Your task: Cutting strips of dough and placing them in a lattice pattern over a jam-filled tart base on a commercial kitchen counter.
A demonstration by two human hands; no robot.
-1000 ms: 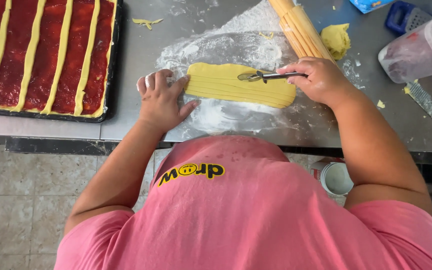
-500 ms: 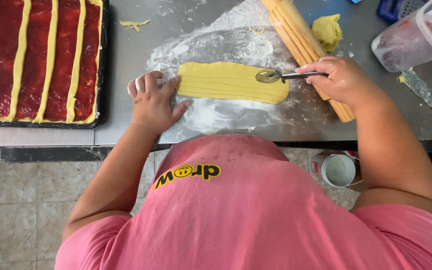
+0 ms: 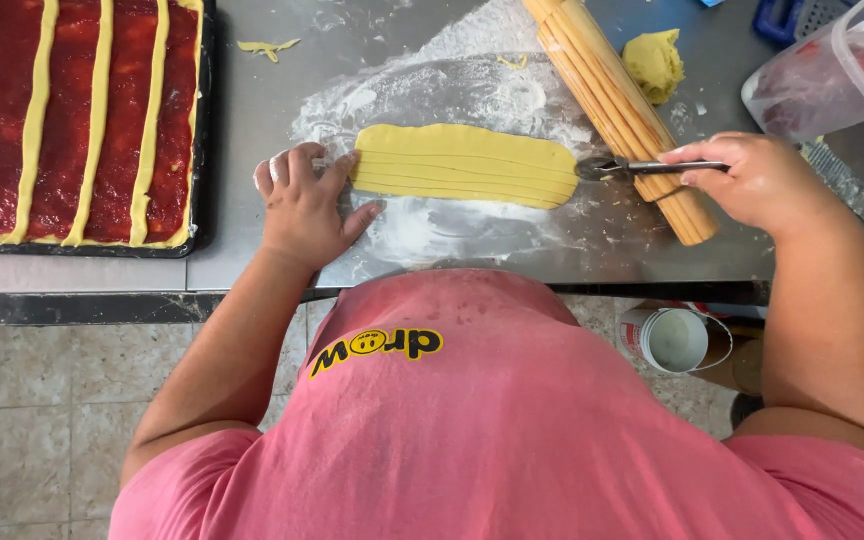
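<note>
your right hand [image 3: 767, 180] has run the cutter wheel [image 3: 592, 168] off the right end of the dough sheet [image 3: 464, 165], fingers clamped on its handle; your left hand [image 3: 304, 205] lies flat and open, touching the dough's left end.

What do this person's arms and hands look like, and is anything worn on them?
Both arms are bare from the short pink sleeves of a T-shirt down. The left hand and right hand wear no gloves, and no rings, watch or bracelets show. White flour dusts the left hand's fingers. The shirt carries a yellow and black print with a small smiling face on its front.
</note>
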